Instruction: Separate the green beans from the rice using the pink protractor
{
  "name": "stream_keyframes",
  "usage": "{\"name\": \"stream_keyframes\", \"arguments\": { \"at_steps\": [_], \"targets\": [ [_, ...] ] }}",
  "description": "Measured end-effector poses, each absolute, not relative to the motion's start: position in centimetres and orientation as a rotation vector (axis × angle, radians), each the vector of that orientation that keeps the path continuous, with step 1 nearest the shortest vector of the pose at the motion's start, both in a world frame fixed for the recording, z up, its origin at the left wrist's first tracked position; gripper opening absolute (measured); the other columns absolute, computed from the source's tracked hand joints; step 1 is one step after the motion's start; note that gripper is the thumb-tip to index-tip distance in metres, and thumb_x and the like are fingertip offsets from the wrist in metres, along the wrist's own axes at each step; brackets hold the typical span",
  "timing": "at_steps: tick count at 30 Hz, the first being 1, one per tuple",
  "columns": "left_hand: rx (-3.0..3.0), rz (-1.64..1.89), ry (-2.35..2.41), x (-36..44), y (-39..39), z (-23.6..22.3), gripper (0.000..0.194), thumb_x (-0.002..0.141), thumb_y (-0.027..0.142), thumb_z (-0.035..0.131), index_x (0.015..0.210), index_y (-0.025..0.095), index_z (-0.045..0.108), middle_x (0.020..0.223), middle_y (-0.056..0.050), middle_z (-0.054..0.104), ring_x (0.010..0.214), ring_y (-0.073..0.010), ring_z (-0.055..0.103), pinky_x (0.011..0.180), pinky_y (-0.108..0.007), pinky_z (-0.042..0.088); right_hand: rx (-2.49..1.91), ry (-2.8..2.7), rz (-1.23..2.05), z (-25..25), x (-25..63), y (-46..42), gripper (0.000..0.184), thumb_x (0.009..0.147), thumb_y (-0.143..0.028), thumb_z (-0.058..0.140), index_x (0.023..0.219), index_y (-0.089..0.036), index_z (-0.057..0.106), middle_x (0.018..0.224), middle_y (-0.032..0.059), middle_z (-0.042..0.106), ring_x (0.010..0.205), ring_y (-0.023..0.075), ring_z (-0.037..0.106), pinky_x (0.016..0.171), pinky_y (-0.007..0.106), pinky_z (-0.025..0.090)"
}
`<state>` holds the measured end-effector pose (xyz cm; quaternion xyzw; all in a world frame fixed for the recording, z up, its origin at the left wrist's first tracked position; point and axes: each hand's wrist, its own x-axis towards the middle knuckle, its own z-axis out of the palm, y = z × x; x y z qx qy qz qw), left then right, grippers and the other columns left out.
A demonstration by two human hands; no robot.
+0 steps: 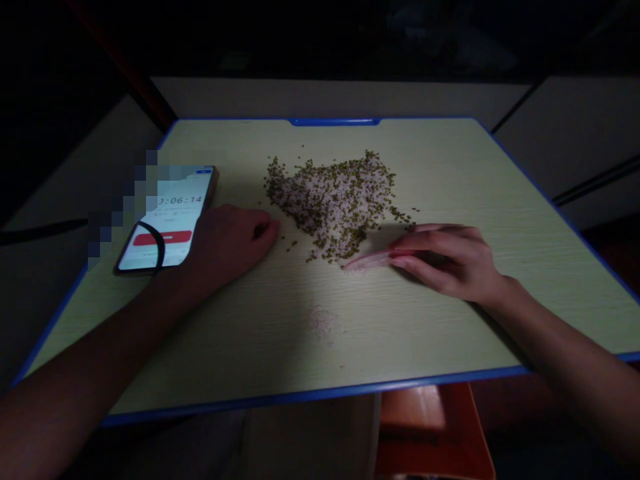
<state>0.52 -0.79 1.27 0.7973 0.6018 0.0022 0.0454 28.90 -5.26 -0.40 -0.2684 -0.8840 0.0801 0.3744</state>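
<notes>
Your right hand (447,260) lay flat and open, fingertips touching the bean pile (335,200). Your left hand (230,243) rested loosely curled, empty, beside the phone (167,220).

Head view, close, forward-down over the table (450,167).

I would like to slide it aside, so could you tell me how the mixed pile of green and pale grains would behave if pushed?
The pile is loose grains, so it would likely spread rather than move whole. Strays already ring it; rounder ones may roll.
</notes>
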Motion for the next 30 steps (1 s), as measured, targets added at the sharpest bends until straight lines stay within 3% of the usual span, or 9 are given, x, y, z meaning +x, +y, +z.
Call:
{"name": "stream_keyframes", "arguments": {
  "at_steps": [9, 22, 26, 30],
  "targets": [
    [2.448, 0.014, 1.810, 0.4, -0.7, 1.3, 0.035, 0.086, 0.041, 0.032, 0.062, 0.018, 0.044, 0.062, -0.005, 0.039, 0.061, -0.0184, 0.031, 0.060, -0.032, 0.019, -0.653, -2.276, 0.188, -0.5, 28.2, -5.6, 0.004, 0.088, -0.019, 0.060, 0.090, -0.020, 0.063, 0.076, 0.0001, 0.073, 0.061, 0.0096, 0.066, 0.056, 0.019, 0.053],
    [2.489, -0.066, 1.899, 0.3, -0.4, 0.5, 0.038, 0.082, 0.044, 0.026, 0.062, 0.018, 0.046, 0.062, -0.006, 0.045, 0.061, -0.0204, 0.041, 0.058, -0.031, 0.022, -0.508, -2.297, 0.190, -0.6, 26.8, -6.9, 0.006, 0.089, -0.016, 0.057, 0.092, -0.016, 0.062, 0.070, 0.0011, 0.072, 0.059, 0.0112, 0.065, 0.056, 0.023, 0.052],
    [2.511, -0.052, 1.899, 0.2, -0.5, 0.6, 0.041, 0.084, 0.043, 0.027, 0.066, 0.017, 0.053, 0.066, -0.007, 0.051, 0.064, -0.0204, 0.046, 0.058, -0.030, 0.023, -0.741, -2.083, 0.301, -0.2, 27.4, -7.2, 0.003, 0.084, -0.019, 0.065, 0.086, -0.020, 0.063, 0.069, 0.0002, 0.071, 0.056, 0.0104, 0.064, 0.050, 0.021, 0.050],
    [2.507, -0.079, 1.912, 0.3, -0.5, 0.5, 0.040, 0.085, 0.041, 0.029, 0.070, 0.017, 0.057, 0.071, -0.008, 0.058, 0.070, -0.0226, 0.054, 0.058, -0.031, 0.026, -1.087, -1.729, 0.539, 0.7, 28.2, -8.1, 0.013, 0.076, -0.026, 0.073, 0.076, -0.022, 0.061, 0.059, -0.0014, 0.066, 0.048, 0.0109, 0.061, 0.044, 0.021, 0.047]
  ]
}}
